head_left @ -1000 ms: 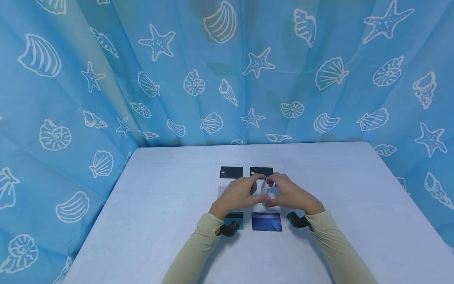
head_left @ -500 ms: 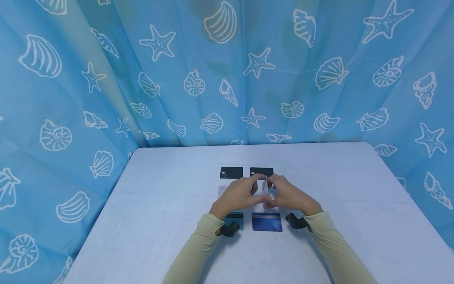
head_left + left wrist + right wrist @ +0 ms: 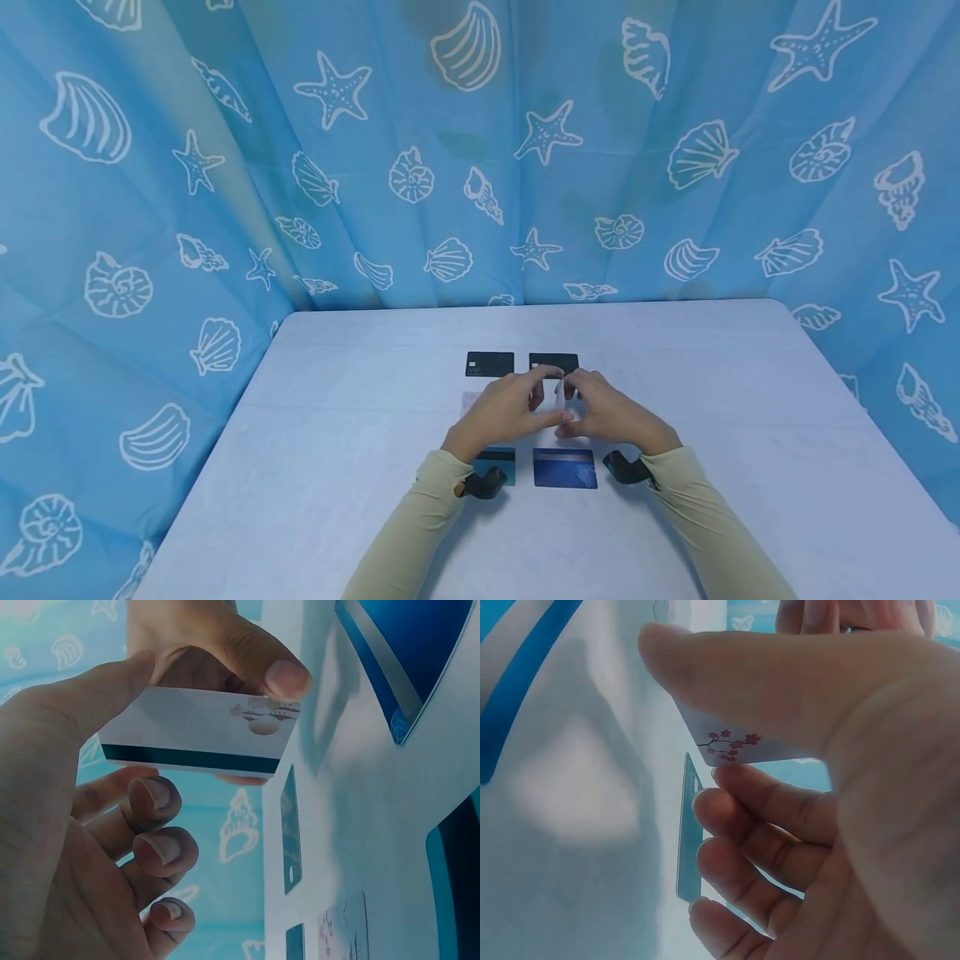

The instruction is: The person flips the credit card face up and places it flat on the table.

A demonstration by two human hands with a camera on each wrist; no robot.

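Note:
A white card stands on its edge between the two hands, over the middle of the table. In the left wrist view the card shows a dark magnetic stripe and a faint printed motif; red blossoms on the card appear in the right wrist view. My left hand pinches it by opposite edges between thumb and index finger, its other fingers curled. From the other side my right hand pinches the same edges, its thumb covering much of the face in the right wrist view.
Two black cards lie beyond the hands. A pale card is partly hidden by the left hand. Nearer lie a teal striped card, partly covered by the left wrist, and a blue card. A shell-patterned curtain hangs behind the white table.
The card's tilt between the fingers shifts slightly, and the right hand has moved a little to the left. The left hand and the cards on the table stay put.

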